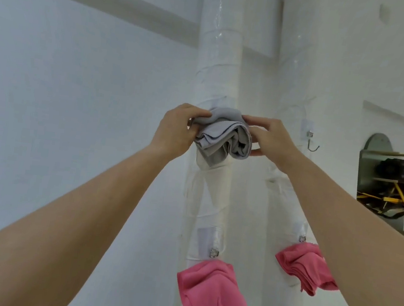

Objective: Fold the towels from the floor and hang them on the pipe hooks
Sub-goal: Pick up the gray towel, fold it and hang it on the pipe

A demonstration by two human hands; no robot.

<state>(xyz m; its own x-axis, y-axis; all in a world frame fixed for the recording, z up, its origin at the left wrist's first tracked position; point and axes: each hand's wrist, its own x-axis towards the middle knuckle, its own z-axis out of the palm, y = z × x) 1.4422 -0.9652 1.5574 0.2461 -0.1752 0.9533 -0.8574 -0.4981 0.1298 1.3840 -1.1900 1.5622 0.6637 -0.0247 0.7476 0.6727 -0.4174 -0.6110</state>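
I am gripping the folded grey towel (pixel 224 136) with my left hand (pixel 177 131) and right hand (pixel 268 137), pressing it against the left pipe (pixel 219 54) to seat it, presumably on a hidden hook; two pink towels (pixel 212 292) hang below.

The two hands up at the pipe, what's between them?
A folded grey towel, gripped by left hand and right hand, in the head view.
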